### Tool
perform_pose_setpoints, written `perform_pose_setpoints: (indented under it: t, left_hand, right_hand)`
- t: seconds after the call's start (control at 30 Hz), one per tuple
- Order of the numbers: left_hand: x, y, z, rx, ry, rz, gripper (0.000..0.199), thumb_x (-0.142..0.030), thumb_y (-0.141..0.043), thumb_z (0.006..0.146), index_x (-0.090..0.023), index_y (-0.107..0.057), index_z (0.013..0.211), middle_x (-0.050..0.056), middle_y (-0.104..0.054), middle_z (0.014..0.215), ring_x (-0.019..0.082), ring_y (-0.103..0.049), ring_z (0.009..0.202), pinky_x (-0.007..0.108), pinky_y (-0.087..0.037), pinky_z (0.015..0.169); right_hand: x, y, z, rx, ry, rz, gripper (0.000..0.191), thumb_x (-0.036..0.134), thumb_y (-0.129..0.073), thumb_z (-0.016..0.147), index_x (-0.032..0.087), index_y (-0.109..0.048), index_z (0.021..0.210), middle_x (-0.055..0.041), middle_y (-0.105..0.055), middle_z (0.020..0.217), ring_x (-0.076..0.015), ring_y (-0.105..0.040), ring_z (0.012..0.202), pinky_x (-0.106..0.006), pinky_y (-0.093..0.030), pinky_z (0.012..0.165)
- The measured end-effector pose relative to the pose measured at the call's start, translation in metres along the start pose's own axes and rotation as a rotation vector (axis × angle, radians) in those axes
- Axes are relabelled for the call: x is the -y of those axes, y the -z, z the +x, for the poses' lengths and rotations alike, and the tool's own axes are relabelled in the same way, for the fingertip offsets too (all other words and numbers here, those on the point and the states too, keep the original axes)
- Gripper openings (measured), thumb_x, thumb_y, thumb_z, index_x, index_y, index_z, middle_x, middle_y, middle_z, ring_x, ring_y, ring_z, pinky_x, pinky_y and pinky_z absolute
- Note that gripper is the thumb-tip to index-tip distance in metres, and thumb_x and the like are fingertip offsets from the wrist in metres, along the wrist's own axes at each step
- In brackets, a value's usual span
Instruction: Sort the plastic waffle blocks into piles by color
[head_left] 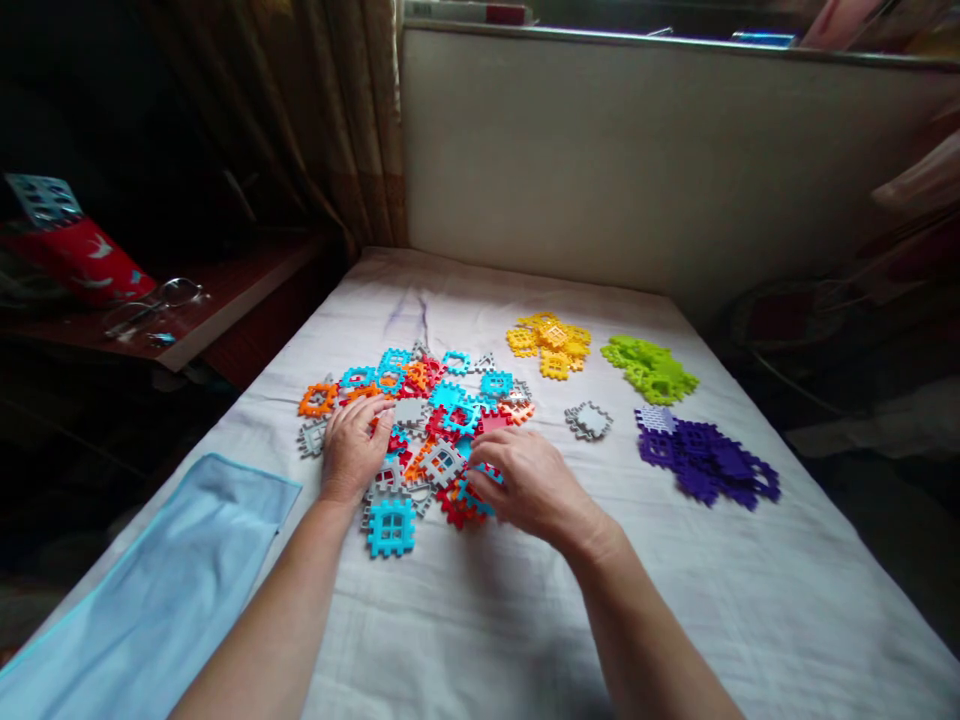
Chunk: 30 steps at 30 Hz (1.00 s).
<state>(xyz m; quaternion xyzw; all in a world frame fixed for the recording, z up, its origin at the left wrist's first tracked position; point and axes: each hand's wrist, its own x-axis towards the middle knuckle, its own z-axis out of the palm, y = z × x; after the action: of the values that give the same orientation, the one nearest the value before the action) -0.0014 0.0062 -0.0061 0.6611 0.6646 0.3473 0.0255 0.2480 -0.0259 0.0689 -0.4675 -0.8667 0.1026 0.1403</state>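
My left hand (354,452) rests on the left side of a mixed pile of flat interlocking plastic tiles. Its fingers reach forward, slightly apart, with the tips at the edge of a plain grey tile (409,410). At the pile's right edge, my right hand (529,482) has its fingers curled down by a red tile (495,424); whatever is between them is hidden. Between the hands lies a grey window tile (442,462). A blue window tile (391,528) sits at the pile's near edge, and an orange tile (318,399) at its left.
Yellow tiles (553,342), green tiles (651,368) and purple tiles (709,460) lie in separate heaps to the right. One grey tile (589,420) lies apart. A light blue cloth (180,580) covers the left front. Glasses (180,292) rest on a side table (225,300).
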Motion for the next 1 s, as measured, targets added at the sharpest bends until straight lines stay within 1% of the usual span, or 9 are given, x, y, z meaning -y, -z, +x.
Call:
perform_pose_setpoints:
  t: [0.1, 0.2, 0.3, 0.43, 0.53, 0.6, 0.73, 0.87, 1.0]
  left_hand:
    - [0.0, 0.0, 0.0, 0.009, 0.006, 0.005, 0.034, -0.041, -0.042, 0.093, -0.023, -0.07, 0.099, 0.007, -0.073, 0.114, 0.024, -0.062, 0.114, 0.042, -0.04, 0.107]
    - [0.001, -0.001, 0.0, 0.008, 0.012, 0.0, 0.034, -0.042, -0.042, 0.093, -0.023, -0.07, 0.099, 0.007, -0.072, 0.116, 0.024, -0.062, 0.115, 0.042, -0.04, 0.108]
    - [0.001, 0.0, 0.001, 0.012, 0.004, 0.002, 0.035, -0.042, -0.042, 0.093, -0.023, -0.071, 0.1, 0.007, -0.073, 0.115, 0.024, -0.062, 0.114, 0.043, -0.04, 0.107]
    - [0.002, 0.0, 0.001, 0.009, -0.006, 0.002, 0.033, -0.04, -0.044, 0.092, -0.024, -0.071, 0.1, 0.006, -0.073, 0.114, 0.024, -0.063, 0.113, 0.042, -0.04, 0.108]
    - [0.002, 0.0, 0.001, 0.001, -0.006, 0.0, 0.033, -0.04, -0.044, 0.091, -0.024, -0.071, 0.099, 0.006, -0.073, 0.116, 0.024, -0.062, 0.114, 0.043, -0.04, 0.108]
    - [0.003, -0.001, 0.001, 0.001, 0.002, 0.005, 0.032, -0.04, -0.044, 0.091, -0.024, -0.071, 0.099, 0.006, -0.072, 0.117, 0.024, -0.062, 0.115, 0.043, -0.039, 0.108]
    - [0.005, -0.002, 0.001, -0.005, -0.005, 0.005, 0.032, -0.041, -0.045, 0.09, -0.024, -0.071, 0.099, 0.007, -0.073, 0.116, 0.025, -0.062, 0.115, 0.044, -0.04, 0.107]
    - [0.007, -0.003, 0.001, -0.002, -0.02, 0.008, 0.033, -0.041, -0.046, 0.09, -0.024, -0.071, 0.099, 0.007, -0.073, 0.116, 0.026, -0.062, 0.115, 0.046, -0.04, 0.107]
    - [0.008, -0.003, 0.002, -0.011, -0.031, 0.004, 0.034, -0.042, -0.044, 0.09, -0.023, -0.072, 0.098, 0.008, -0.073, 0.115, 0.026, -0.063, 0.114, 0.046, -0.042, 0.106]
  right_hand:
    - [0.025, -0.014, 0.008, 0.036, -0.057, -0.05, 0.028, 0.04, -0.068, 0.084, 0.022, -0.068, 0.105, -0.0095, -0.07, 0.103, -0.0254, -0.06, 0.099, -0.038, -0.045, 0.087]
    - [0.038, -0.029, 0.011, 0.067, -0.11, -0.105, 0.031, 0.038, -0.072, 0.079, 0.021, -0.065, 0.105, -0.0119, -0.069, 0.105, -0.0285, -0.059, 0.099, -0.04, -0.045, 0.084]
    - [0.038, -0.035, 0.011, 0.051, -0.107, -0.094, 0.028, 0.033, -0.068, 0.082, 0.021, -0.065, 0.108, -0.0116, -0.069, 0.107, -0.0283, -0.059, 0.1, -0.041, -0.044, 0.085]
    - [0.029, -0.028, 0.011, -0.007, -0.099, 0.001, 0.035, 0.031, -0.064, 0.085, 0.022, -0.063, 0.119, -0.0093, -0.071, 0.11, -0.0264, -0.062, 0.103, -0.04, -0.045, 0.089]
    - [0.01, -0.016, 0.012, -0.076, -0.141, 0.06, 0.035, 0.031, -0.063, 0.086, 0.022, -0.064, 0.12, -0.0085, -0.072, 0.111, -0.0245, -0.064, 0.103, -0.037, -0.046, 0.09]
    - [-0.013, -0.008, 0.01, -0.163, -0.209, 0.064, 0.035, 0.034, -0.062, 0.086, 0.022, -0.065, 0.119, -0.0085, -0.071, 0.115, -0.0235, -0.065, 0.103, -0.035, -0.047, 0.09]
    - [-0.075, 0.005, -0.003, -0.32, -0.488, -0.078, 0.034, 0.037, -0.06, 0.086, 0.021, -0.068, 0.115, -0.0109, -0.07, 0.116, -0.0259, -0.065, 0.103, -0.036, -0.048, 0.088]
    - [-0.119, 0.006, -0.019, -0.308, -0.711, -0.216, 0.037, 0.038, -0.059, 0.086, 0.018, -0.07, 0.114, -0.014, -0.071, 0.114, -0.0301, -0.063, 0.104, -0.041, -0.047, 0.088]
    - [-0.126, 0.001, -0.023, -0.248, -0.808, -0.243, 0.038, 0.039, -0.058, 0.087, 0.019, -0.07, 0.117, -0.0124, -0.07, 0.118, -0.029, -0.061, 0.107, -0.039, -0.044, 0.088]
